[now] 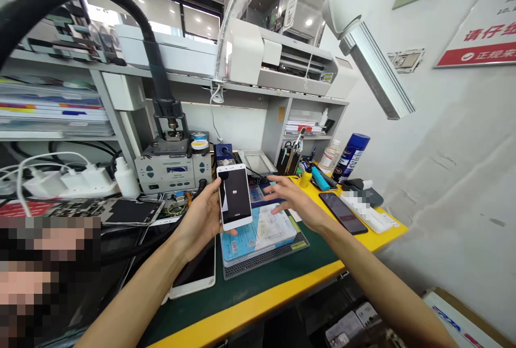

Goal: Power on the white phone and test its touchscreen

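Note:
A white smartphone (235, 197) with a lit "mi" logo on its dark screen is in my left hand (205, 205), gripped by its left edge and lower back. The phone is tilted up toward me, above a blue and white box (237, 246). To the right of the phone, my right hand (292, 200) is raised with its fingers spread and touches nothing. The box rests on a grey perforated mat (262, 259). A white-framed tablet (195, 278) lies partly under my left forearm.
A grey soldering or hot-air station (171, 171) stands at the back left. On the right are a dark phone (342, 212), a blue spray can (355, 154) and a clear bottle (329, 156). A lamp (377, 69) hangs above. Circuit boards (80, 207) lie on the left. A pixelated person is at far left.

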{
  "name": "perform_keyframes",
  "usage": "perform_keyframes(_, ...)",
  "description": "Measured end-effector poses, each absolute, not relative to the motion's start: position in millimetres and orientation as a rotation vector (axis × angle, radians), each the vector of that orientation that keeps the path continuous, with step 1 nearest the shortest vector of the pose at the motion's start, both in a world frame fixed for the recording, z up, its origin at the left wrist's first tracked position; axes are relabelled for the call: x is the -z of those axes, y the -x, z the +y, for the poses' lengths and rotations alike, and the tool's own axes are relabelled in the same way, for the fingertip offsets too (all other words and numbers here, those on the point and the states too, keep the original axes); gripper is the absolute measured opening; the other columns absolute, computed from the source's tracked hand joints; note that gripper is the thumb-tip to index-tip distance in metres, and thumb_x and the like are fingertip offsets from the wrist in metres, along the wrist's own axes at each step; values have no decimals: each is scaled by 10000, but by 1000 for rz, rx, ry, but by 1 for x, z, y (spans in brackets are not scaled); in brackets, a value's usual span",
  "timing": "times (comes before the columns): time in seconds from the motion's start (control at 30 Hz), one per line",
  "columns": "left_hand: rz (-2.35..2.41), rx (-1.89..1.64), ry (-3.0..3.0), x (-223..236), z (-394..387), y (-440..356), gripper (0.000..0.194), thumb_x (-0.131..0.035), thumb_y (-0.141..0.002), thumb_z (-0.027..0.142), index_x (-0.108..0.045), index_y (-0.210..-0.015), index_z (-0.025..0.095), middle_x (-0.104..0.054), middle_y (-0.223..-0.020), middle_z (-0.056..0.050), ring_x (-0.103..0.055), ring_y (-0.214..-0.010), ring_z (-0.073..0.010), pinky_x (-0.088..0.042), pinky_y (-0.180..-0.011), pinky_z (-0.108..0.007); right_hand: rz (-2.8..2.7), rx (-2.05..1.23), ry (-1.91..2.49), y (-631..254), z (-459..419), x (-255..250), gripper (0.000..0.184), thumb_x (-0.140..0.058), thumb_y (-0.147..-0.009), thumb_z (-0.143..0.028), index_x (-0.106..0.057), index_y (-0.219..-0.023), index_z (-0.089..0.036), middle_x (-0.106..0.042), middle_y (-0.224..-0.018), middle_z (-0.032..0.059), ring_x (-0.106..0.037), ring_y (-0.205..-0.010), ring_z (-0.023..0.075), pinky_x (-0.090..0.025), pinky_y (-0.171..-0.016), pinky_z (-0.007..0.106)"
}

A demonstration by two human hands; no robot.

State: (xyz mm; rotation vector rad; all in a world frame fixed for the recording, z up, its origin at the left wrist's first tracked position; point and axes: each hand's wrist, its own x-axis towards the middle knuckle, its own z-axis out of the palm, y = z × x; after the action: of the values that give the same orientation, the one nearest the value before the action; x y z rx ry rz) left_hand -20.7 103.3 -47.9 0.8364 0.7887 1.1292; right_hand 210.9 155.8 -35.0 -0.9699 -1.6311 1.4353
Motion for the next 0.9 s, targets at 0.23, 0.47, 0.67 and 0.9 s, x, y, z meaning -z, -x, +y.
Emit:
perform_keyframes(0.23, 793, -1159, -823, 50, 110, 25, 572, -442, -965, 573, -592, -1336, 164, -692, -1128, -152, -681, -929, -310, -566, -589, -383, -1636, -1981, 568, -158, 190, 51, 436, -519, -823, -264, -576, -1253, -221, -659, -1143, 90, -630, -967, 221, -566, -779, 380)
perform_keyframes(0.47, 734, -1093, -759, 59, 112, 24, 608, -427, -957, 615, -627, -1256, 124, -697, -1039, -160, -666, -770, -275, -549, -636, -418, -1552, -2173, 373, -168, 186, 67, 544, -504, -795, -154, -512, -1329, -261, -583, -1268, 88, -625, -987, 244, -592, -800, 519)
perform_keyframes(0.67, 645, -1042, -729, 63, 115, 20, 608, -377, -979, 595, -621, -1232, 99, -701, -1002, -171, -671, -788, -283, -537, -635, -405, -1415, -2351, 266, -171, 191, 72, 557, -492, -763, -114, -492, -1301, -256, -620, -1148, 75, -652, -890, 234, -618, -684, 462)
perform_keyframes(0.9, 703, -1028, -765, 66, 118, 16, 569, -366, -993, 559, -591, -1268, 114, -698, -1051, -171, -681, -791, -281, -537, -643, -399, -1354, -2383, 283, -171, 197, 81, 548, -495, -744, -99, -476, -1273, -241, -649, -1035, 61, -669, -775, 211, -612, -618, 411)
